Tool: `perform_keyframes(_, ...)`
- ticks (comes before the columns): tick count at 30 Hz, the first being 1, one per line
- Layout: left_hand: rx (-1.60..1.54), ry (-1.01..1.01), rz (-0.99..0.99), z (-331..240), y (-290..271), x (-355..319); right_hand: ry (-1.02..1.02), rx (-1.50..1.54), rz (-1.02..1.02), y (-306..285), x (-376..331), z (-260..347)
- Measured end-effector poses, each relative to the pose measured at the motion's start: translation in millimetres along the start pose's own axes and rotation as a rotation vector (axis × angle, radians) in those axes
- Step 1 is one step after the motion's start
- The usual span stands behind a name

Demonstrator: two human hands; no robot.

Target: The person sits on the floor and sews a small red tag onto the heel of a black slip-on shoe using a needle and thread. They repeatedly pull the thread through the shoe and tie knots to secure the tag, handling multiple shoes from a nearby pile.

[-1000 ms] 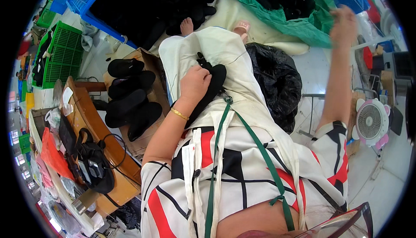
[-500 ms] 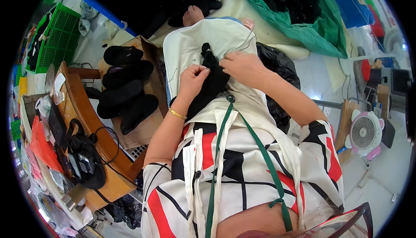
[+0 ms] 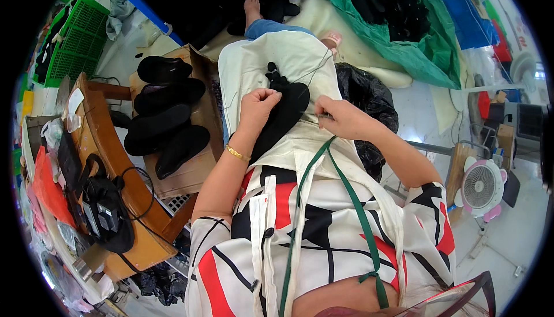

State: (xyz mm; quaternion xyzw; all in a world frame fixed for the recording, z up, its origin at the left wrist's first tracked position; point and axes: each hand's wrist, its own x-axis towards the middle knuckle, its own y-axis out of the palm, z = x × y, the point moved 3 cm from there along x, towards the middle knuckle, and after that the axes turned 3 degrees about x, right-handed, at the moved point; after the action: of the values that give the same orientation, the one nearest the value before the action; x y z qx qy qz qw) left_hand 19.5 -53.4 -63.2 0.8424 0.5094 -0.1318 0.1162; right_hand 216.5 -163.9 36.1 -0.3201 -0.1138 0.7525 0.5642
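A black cloth shoe [image 3: 287, 109] lies slantwise across the white apron [image 3: 242, 57] on my lap, its smooth, flat sole side showing. Small black knotted pieces [image 3: 276, 75] stick out beyond its far edge. My left hand [image 3: 258, 108] pinches the shoe's left edge between thumb and fingers. To the right of the shoe and apart from it, my right hand [image 3: 340, 117] is closed in a pinch. Something thin and dark shows at its fingertips, too small to name. A fine dark thread [image 3: 314, 70] runs over the apron near the shoe.
On my left, several black shoes [image 3: 158, 123] lie on cardboard [image 3: 190, 181] beside a wooden table [image 3: 147, 224]. A green sack [image 3: 447, 57] of black pieces stands far right, with a black plastic bag [image 3: 369, 100] nearer. A white fan [image 3: 482, 185] is at right.
My right hand has moved from the shoe's far end toward the right and nearer me. The shoe now shows more of its flat side; my left hand keeps its pinch.
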Motion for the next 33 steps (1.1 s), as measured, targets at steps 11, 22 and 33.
perform_keyframes(11, -0.129, -0.163, -0.004, -2, 1, -1, -0.074, -0.391, -0.239, 11, 52, 11)
perform_keyframes(22, -0.113, -0.206, -0.037, 0, 2, 0, -0.112, -0.478, -0.250, 13, 61, 5)
perform_keyframes(33, -0.084, -0.188, -0.028, -1, 7, 0, -0.170, -0.535, -0.295, 22, 65, 2)
